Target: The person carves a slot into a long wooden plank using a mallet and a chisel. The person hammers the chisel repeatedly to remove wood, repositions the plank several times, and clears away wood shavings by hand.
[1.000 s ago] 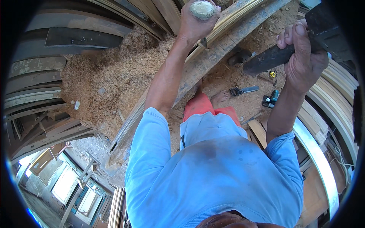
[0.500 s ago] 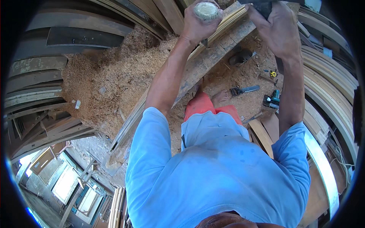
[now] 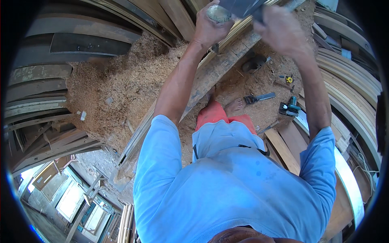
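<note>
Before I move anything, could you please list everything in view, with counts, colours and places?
Round-ended handle: one, pale, top centre
Dark tool: one, black, top edge, partly cut off
Long timbers: several, tan and grey-brown, diagonal across the middle
Wood shavings: uncountable, tan, floor
Bladed tool: one, dark and grey, floor by the foot
Power tool: one, teal and black, floor, right
Small round item: one, yellow, above the power tool
Boards: many, browns and greys, both sides
Shirt: one, light blue, worn
Shorts: one pair, red, worn
Foot: one, bare, centre
Left hand: one, bare, gripping the handle
Right hand: one, bare, blurred, holding the dark tool
</note>
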A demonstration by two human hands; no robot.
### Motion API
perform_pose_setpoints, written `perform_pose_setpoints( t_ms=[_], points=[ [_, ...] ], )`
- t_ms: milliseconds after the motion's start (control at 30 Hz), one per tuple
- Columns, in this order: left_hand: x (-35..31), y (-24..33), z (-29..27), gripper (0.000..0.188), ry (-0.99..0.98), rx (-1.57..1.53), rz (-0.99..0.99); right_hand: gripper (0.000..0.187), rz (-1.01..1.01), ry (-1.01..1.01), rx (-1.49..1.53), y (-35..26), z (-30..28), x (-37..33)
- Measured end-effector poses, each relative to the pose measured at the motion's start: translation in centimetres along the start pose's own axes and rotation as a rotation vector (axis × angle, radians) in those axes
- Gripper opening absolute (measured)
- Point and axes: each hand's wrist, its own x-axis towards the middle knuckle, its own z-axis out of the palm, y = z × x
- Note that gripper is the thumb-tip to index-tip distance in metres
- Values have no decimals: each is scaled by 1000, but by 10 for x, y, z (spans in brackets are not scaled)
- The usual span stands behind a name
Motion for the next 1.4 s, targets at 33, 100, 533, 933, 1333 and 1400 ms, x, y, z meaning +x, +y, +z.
perform_pose_setpoints(
  t_ms=[33, 100, 533, 933, 1333, 1400],
  points=[
    [-1, 0, 0, 16, 1, -54, -4, 33, -15, -22, -4, 4, 7, -1],
    [-2, -2, -3, 17, 1, -14, 15, 34, -37, -20, 20, 3, 7, 2],
    [-10, -4, -14, 15, 39, 10, 13, 33, 16, 0, 131, -16, -10, 3],
    [-6, 10, -5, 11, 79, 73, 87, 33, -133, 312, 272, 0, -9, -4],
    [-18, 0, -15, 20, 107, -75, 46, 27, -184, 149, 105, -4, 20, 1],
    [-12, -2, -10, 21, 102, -65, 75, 27, -208, 280, 195, -8, 11, 1]
  ],
)
